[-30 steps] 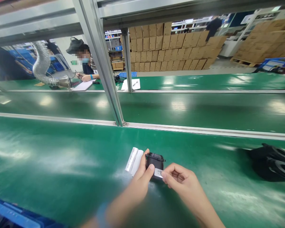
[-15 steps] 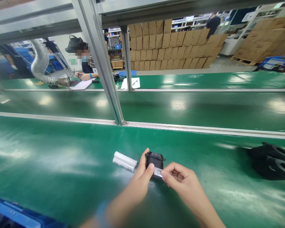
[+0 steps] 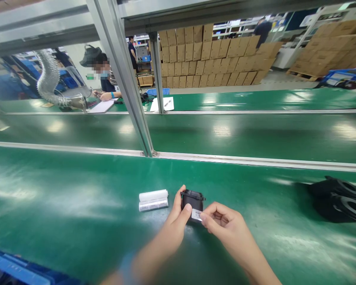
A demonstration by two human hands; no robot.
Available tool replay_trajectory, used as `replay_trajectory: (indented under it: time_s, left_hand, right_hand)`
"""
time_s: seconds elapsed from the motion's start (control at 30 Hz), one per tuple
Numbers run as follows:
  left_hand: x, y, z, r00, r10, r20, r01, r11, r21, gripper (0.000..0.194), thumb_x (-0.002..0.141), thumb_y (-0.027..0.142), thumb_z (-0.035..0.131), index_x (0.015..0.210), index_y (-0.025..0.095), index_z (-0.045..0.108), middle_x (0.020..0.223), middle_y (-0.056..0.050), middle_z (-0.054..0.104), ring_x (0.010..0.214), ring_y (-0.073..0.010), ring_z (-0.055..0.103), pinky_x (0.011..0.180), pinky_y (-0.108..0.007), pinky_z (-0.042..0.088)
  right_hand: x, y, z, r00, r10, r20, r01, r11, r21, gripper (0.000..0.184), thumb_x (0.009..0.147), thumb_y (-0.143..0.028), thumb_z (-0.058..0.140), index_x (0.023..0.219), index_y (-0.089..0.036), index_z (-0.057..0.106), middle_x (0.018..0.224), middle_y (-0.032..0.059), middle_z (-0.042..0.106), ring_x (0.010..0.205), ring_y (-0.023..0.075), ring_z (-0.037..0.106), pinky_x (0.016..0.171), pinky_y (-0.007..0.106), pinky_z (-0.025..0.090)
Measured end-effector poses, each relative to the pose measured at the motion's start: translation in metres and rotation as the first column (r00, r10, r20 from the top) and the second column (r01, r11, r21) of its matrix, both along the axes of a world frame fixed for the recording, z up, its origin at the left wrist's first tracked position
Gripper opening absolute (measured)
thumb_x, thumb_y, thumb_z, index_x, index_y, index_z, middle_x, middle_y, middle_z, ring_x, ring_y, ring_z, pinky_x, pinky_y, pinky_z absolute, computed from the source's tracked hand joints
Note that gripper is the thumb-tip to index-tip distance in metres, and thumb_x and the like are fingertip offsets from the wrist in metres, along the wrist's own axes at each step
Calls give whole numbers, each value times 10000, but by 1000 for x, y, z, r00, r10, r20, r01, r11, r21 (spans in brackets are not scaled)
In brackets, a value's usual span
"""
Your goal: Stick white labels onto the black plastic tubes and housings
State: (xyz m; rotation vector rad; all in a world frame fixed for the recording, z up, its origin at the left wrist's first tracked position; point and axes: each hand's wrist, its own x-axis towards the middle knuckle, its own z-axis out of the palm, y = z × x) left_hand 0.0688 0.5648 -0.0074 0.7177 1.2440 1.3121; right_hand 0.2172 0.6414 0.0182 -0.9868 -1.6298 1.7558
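Note:
A small black plastic part [image 3: 192, 199] stands on the green bench mat [image 3: 77, 206], low in the middle of the view. My left hand [image 3: 178, 221] grips its left side with thumb and fingers. My right hand [image 3: 222, 223] pinches a small white label [image 3: 196, 214] against the part's front face. A white roll of label backing [image 3: 153, 200] lies on the mat just left of my left hand, apart from it.
A heap of black parts [image 3: 338, 200] lies at the right. A blue bin edge [image 3: 14, 269] shows at the lower left. A slanted metal post [image 3: 127, 87] rises beyond the mat. Another person [image 3: 105, 81] sits at the far bench, with stacked cardboard boxes [image 3: 213, 59] behind.
The white roll has rolled away from my left hand and turned from upright-slanted to lying crosswise. Both hands stay on the black part with the label.

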Motion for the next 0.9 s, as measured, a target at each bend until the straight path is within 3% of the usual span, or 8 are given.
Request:
replay_trajectory:
  time_s: [0.4, 0.53, 0.6, 0.63, 0.7, 0.8, 0.9]
  left_hand:
    - [-1, 0, -1, 998, 21, -56, -17, 998, 59, 722, 934, 496, 555, 1532, 266, 223, 1515, -96, 400, 1398, -287, 358, 1190, -436, 221]
    - [-5, 3, -1, 998, 39, 48, -43, 996, 72, 703, 924, 481, 585, 1517, 287, 261, 1493, -87, 432, 1370, -285, 397, 1167, -434, 265]
    - [-5, 5, 1, 987, 66, 147, -77, 994, 72, 721, 911, 482, 606, 1513, 287, 261, 1484, -89, 441, 1335, -284, 438, 1130, -423, 323]
    - [-4, 5, 3, 977, 80, 197, -96, 993, 74, 728, 906, 480, 615, 1510, 282, 261, 1481, -92, 443, 1309, -282, 465, 1102, -414, 358]
    - [-2, 6, 7, 956, 98, 276, -123, 990, 75, 735, 898, 468, 631, 1501, 263, 263, 1457, -108, 462, 1225, -271, 537, 1026, -392, 426]
    - [1, 5, 11, 943, 84, 322, -109, 992, 60, 692, 903, 459, 618, 1466, 212, 302, 1314, -140, 566, 1029, -248, 638, 862, -355, 495]
    - [1, 5, 13, 969, 58, 240, -73, 996, 54, 597, 907, 429, 603, 1399, 183, 372, 1096, -114, 641, 868, -211, 656, 735, -311, 497]
  right_hand:
    - [-1, -1, 1, 999, 24, 42, -24, 1000, 10, 304, 822, -442, 689, 722, -161, 633, 663, 8, 598, 612, 141, 506, 582, 236, 413]
    - [5, 3, 1, 994, 23, 108, -29, 998, 58, 345, 884, -493, 601, 802, -170, 688, 681, 34, 662, 620, 160, 564, 591, 245, 459]
    - [8, 7, -1, 984, -62, 165, 36, 987, 156, 346, 894, -511, 584, 825, -186, 682, 680, 33, 664, 625, 171, 585, 580, 249, 475]
    - [10, 10, -3, 979, -102, 174, 60, 971, 232, 322, 884, -504, 600, 868, -193, 683, 735, 39, 678, 666, 183, 609, 589, 253, 493]
    - [11, 13, -7, 981, -119, 156, 45, 911, 410, 347, 840, -450, 669, 1092, -211, 666, 1032, 73, 688, 886, 226, 649, 695, 279, 552]
    - [9, 15, -15, 988, 18, 155, -111, 779, 617, 691, 825, -327, 721, 1447, -297, 421, 1464, 48, 446, 1286, 260, 479, 1023, 366, 490]
    - [4, 11, -27, 983, 53, 173, -162, 681, 714, 690, 890, -273, 687, 1488, -346, 351, 1475, 20, 442, 1318, 229, 460, 1116, 377, 412]
